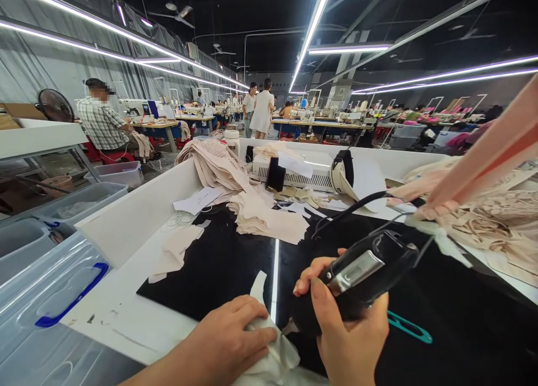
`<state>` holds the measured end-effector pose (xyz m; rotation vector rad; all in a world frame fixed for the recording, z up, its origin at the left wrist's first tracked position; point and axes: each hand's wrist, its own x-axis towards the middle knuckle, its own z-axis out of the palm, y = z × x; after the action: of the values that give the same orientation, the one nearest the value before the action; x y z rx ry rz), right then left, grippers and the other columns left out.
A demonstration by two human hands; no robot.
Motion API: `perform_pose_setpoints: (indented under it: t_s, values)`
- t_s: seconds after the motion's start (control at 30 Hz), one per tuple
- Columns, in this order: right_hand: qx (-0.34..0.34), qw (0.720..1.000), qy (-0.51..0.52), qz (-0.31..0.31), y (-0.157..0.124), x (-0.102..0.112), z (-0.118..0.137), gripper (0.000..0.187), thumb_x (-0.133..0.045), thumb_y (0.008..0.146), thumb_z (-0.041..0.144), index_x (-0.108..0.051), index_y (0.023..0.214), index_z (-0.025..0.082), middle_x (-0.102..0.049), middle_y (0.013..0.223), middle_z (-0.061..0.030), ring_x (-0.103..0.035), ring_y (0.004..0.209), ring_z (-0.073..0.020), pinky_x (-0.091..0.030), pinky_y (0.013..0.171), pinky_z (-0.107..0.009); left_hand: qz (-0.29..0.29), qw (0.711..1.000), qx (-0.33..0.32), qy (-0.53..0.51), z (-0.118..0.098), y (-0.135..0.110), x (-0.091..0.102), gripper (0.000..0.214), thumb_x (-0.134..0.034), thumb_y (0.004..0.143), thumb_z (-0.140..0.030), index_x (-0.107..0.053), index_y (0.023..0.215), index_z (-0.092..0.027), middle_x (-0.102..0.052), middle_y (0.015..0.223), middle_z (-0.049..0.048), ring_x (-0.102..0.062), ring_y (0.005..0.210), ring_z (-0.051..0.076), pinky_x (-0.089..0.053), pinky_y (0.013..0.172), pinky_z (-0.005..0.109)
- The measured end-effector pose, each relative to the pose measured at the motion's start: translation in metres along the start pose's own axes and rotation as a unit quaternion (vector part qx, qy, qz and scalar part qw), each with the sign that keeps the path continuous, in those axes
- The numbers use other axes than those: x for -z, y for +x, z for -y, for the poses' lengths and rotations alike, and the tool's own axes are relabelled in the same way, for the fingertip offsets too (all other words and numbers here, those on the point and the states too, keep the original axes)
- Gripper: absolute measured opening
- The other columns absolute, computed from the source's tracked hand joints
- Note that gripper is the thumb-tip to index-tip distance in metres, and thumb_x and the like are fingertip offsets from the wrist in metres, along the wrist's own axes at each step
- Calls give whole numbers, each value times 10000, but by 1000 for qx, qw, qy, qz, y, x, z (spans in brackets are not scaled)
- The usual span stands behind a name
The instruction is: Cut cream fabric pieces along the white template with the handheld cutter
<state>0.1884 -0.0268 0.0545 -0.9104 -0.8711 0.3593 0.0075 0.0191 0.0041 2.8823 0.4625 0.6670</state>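
In my right hand (344, 324) is a black corded handheld power tool (357, 274) with a shiny metal plate on its side. My fingers wrap round its body, and its lower end points down to the left; the working tip is not clear. Just left of it, my left hand (237, 333) presses and grips a pale, thin piece of fabric (279, 352), fingers bent over it. A narrow white strip (259, 285) sticks out beyond those fingers. The tool's lower end is close to the fabric; I cannot tell whether they touch. Beneath both hands lies a black work surface (202, 268).
Beige fabric pieces (269, 218) are stacked ahead, near a white vented device (302, 173). A teal plastic tool (414, 329) lies at right. Peach fabric (474, 167) hangs close by the tool's cord (357, 204). Clear plastic bins (54, 313) stand at left; people work beyond.
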Motion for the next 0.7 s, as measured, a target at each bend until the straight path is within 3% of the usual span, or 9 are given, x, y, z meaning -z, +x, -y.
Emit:
perform_pose_setpoints:
  t_s: [0.4, 0.57, 0.7]
  values:
    - [-6, 1000, 20, -23, 5, -12, -5, 323, -789, 858, 200, -559, 1073, 274, -703, 811, 44, -667, 585, -123, -595, 597, -285, 5, 1000, 12, -26, -1, -2, -1, 162, -671, 982, -180, -664, 1142, -204, -633, 1199, 122, -651, 1119, 253, -597, 966, 348]
    - [5, 1000, 9, -12, 4, -13, -7, 297, -771, 871, 199, -555, 1064, 263, -703, 804, 38, -667, 581, -128, -587, 576, -286, 5, 1000, 15, -14, -1, -2, -5, 219, -691, 983, -193, -656, 1194, -245, -624, 1217, 117, -646, 1163, 261, -496, 1118, 534]
    - [5, 1000, 8, -19, 6, -14, -7, 302, -778, 866, 217, -561, 1072, 255, -699, 794, 36, -667, 578, -139, -591, 570, -301, 4, 1000, 25, -15, 0, -4, -7, 215, -695, 989, -216, -663, 1195, -265, -612, 1256, 120, -629, 1209, 257, -475, 1142, 527]
